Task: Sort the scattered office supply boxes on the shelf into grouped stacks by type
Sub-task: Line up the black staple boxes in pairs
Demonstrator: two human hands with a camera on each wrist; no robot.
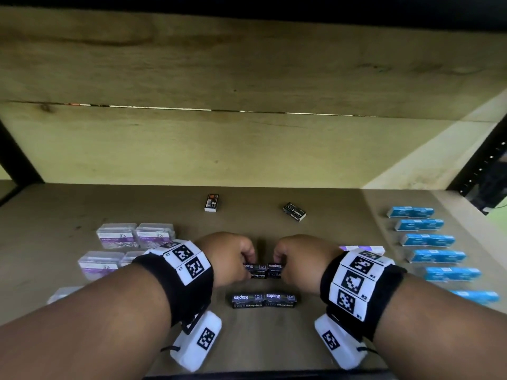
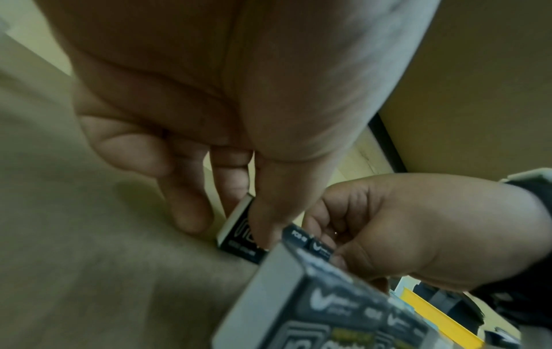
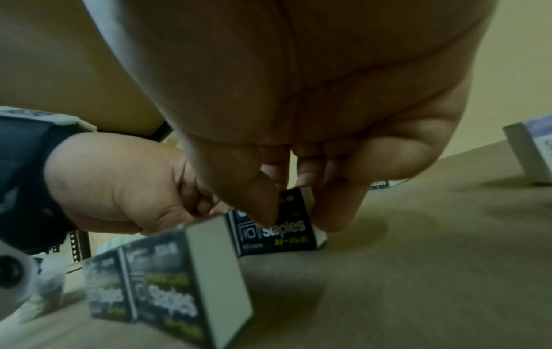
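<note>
Head view: the shelf [image 1: 274, 204] is seen from above and in front, facing forward and down, at arm's length.
Left wrist view: set under the left hand [image 2: 209, 118], aimed along its fingers, very near the shelf surface.
Right wrist view: set under the right hand [image 3: 328, 106], aimed along its fingers, equally low and near.
Shared: both hands and the black staple boxes [image 1: 264, 270] between them are caught in all three views.

on the shelf [image 1: 343, 215] we see clear boxes [image 1: 135, 234] at left, a column of boxes [image 1: 428, 239] at right, two staple boxes [image 1: 264, 299] side by side in front, two single boxes [image 1: 294, 211] behind.
</note>
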